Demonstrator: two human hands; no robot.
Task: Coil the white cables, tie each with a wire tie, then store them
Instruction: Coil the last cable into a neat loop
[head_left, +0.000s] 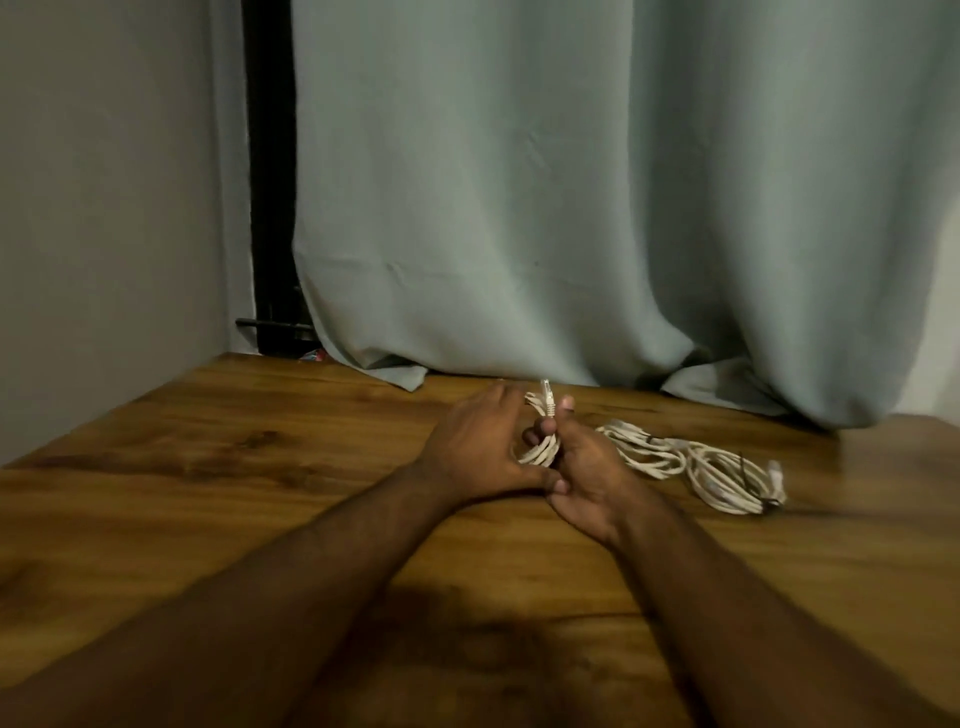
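Both hands meet over the middle of the wooden table (218, 467) around one coiled white cable (543, 449). My left hand (478, 449) curls round the coil's left side. My right hand (582, 467) grips the coil from the right, its thumb across the strands. A clear plug end (546, 397) sticks up above the fingers. Two more coiled white cables lie on the table to the right: one (644, 449) close to my right hand, another (732, 483) beyond it with a thin dark wire tie (748, 475) on it.
A grey-green curtain (571, 208) hangs along the table's back edge, its hem resting on the wood. A grey wall (104, 208) stands at the left, with a dark frame (270, 182) in the corner.
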